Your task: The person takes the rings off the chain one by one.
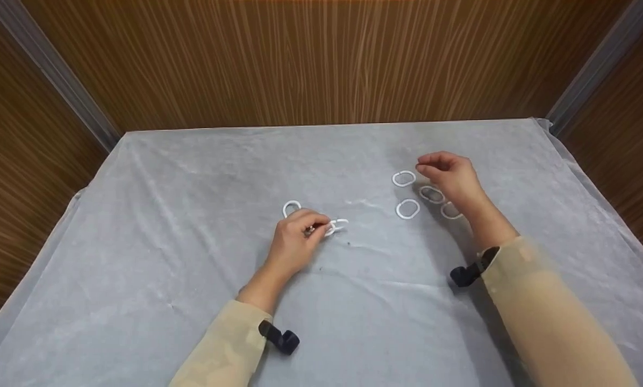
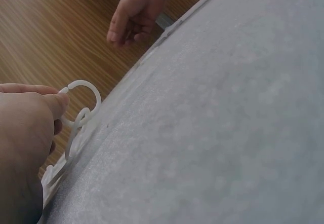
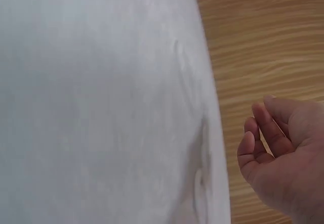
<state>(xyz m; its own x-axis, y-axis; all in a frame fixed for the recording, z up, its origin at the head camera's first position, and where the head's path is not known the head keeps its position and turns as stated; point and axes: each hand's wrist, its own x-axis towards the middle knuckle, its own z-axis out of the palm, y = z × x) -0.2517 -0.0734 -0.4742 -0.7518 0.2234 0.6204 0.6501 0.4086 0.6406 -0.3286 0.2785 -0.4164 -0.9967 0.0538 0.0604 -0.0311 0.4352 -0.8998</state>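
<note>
- Held ring is pinched by left hand near bench centre; could be dropped if grip is slackened.
- Hooked ring could be jammed by tilting.
- Loose rings near right hand (loosely curled, empty) could be scattered by low sweep.

Brown wood-grain panels on three sides; grey strips at corners; wrinkled grey cloth over tabletop.
</note>
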